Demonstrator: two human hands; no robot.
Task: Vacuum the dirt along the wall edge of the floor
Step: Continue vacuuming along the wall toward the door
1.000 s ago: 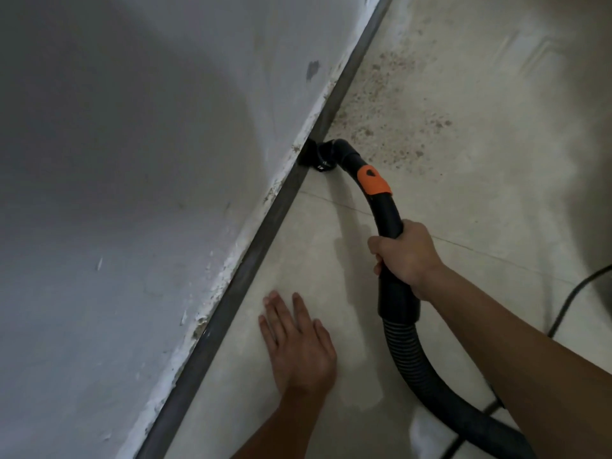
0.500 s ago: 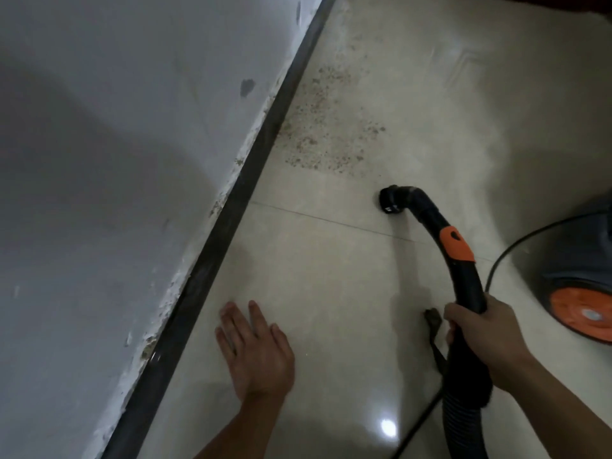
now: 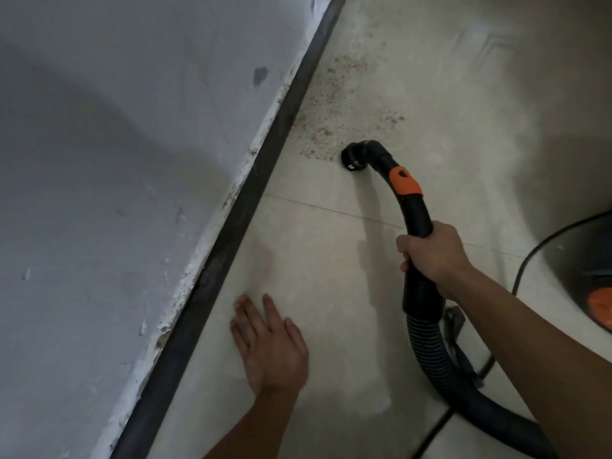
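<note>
Right hand (image 3: 430, 256) is wrapped round the black wand (image 3: 416, 213), fingers curled tight on it just above the ribbed hose (image 3: 430, 346). Beyond the grip the wand curves far and left, past an orange collar (image 3: 404, 182), to a short black nozzle (image 3: 352, 158). The nozzle mouth faces left and sits at the near right edge of the dirt (image 3: 331, 104); it seems to be down on the floor (image 3: 331, 276), though the angle does not make contact plain.

Dirt lies as a spread of brownish specks on the pale tiles, running from the nozzle to the dark skirting (image 3: 238, 210) and further along it. The skirting runs from near left to far right, with chipped white plaster along its upper edge where it meets the grey wall (image 3: 132, 160). A thin grout line (image 3: 318, 207) crosses the floor just nearer than the nozzle.

Left hand (image 3: 271, 346) lies flat on the tile, palm down with fingers straight and a little apart, near the skirting but not touching it, well nearer than the nozzle.

From the grip the hose loops near and right under the right forearm. A grey strap (image 3: 453, 319) lies beside it. At the right edge stands the dark vacuum (image 3: 592, 266), with an orange wheel (image 3: 601, 306) and a black cord (image 3: 536, 250) curving in front of it.
</note>
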